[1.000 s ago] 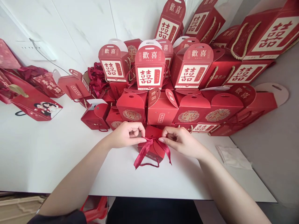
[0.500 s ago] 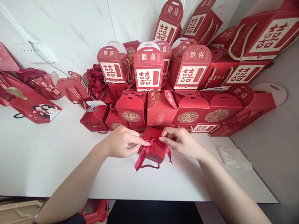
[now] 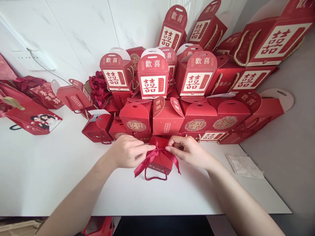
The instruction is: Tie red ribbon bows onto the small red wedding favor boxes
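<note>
In front of me on the table stands a small red gift box (image 3: 160, 161) with a dark red rope handle lying out toward me. A dark red satin ribbon (image 3: 147, 161) is knotted on its top, and its two tails fan out to either side. My left hand (image 3: 130, 151) is closed at the knot's left side, its index finger stretched onto the ribbon; its thumb is hidden. At the knot's right side my right hand (image 3: 190, 150) pinches the ribbon between thumb and index finger, the other fingers curled.
Stacked red gift boxes (image 3: 136, 116) rise right behind the small box. A pile of red ribbons (image 3: 99, 88) and a red gift bag (image 3: 34, 119) are to the left. A tissue packet (image 3: 244, 166) lies at the right of the white table (image 3: 118, 193).
My left index finger has drawn back slightly from over the knot to its left. The left ribbon tail now spreads further left, and the view has shifted a little.
</note>
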`<state>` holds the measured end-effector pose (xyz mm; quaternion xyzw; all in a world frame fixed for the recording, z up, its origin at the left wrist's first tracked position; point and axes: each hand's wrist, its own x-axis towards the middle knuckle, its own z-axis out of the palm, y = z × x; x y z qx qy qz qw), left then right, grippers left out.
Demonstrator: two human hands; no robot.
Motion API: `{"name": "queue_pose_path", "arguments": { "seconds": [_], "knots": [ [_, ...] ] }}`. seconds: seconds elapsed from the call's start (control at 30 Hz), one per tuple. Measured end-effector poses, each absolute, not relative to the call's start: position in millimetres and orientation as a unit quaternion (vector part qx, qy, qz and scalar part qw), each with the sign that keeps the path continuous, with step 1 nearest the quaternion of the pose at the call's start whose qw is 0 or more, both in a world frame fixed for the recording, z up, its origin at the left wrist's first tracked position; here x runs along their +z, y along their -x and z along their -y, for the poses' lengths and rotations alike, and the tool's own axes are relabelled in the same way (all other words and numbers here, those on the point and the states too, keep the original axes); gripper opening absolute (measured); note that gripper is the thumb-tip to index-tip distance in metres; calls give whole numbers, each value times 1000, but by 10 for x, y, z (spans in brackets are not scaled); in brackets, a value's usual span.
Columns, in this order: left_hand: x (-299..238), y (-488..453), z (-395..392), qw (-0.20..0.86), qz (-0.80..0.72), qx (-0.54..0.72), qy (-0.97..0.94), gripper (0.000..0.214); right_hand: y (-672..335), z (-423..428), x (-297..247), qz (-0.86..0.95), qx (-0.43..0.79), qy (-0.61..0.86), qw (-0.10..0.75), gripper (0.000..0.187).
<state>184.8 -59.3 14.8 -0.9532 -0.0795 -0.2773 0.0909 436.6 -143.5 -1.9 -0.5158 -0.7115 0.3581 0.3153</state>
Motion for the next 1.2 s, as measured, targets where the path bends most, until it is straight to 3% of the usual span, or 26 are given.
{"name": "queue_pose_path", "arguments": {
  "seconds": [0.27, 0.6, 0.97, 1.2],
  "knots": [
    [163, -1883, 591, 34, 47, -297, 953, 31, -4382, 1419, -39, 713, 355, 518, 313, 29],
    [55, -1871, 517, 106, 29, -322, 941, 38, -4387, 1431, -3, 709, 364, 505, 331, 30],
    [36, -1932, 589, 75, 54, -312, 946, 40, -4384, 1440, 0, 708, 366, 509, 326, 27],
    [113, -1908, 620, 180, 82, -237, 951, 40, -4373, 1442, -5, 701, 371, 508, 336, 27]
  ]
}}
